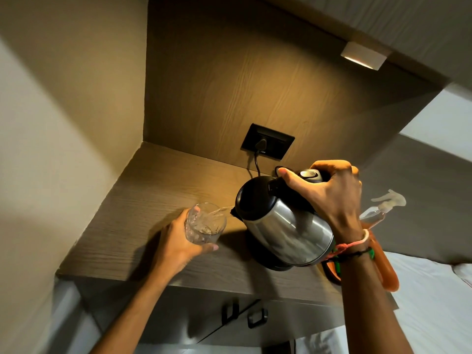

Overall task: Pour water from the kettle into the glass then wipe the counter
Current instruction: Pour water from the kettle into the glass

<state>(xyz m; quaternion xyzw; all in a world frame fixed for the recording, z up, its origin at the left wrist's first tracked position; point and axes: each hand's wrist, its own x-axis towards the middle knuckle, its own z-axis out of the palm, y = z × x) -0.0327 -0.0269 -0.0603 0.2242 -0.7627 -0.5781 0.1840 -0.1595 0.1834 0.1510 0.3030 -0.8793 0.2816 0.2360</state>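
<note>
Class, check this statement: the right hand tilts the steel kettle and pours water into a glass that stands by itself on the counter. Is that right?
Not quite. In the head view the glass is held by the left hand, not standing alone. The rest holds: the right hand tilts the kettle, pouring into it.

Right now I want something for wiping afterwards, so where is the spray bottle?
In the head view the spray bottle is far right, lying tilted behind the right hand that tips the kettle.

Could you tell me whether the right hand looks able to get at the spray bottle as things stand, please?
Probably not yet: the right hand has its grip on the tilted kettle, mid-pour. The spray bottle lies just behind that wrist, otherwise unobstructed.
</note>
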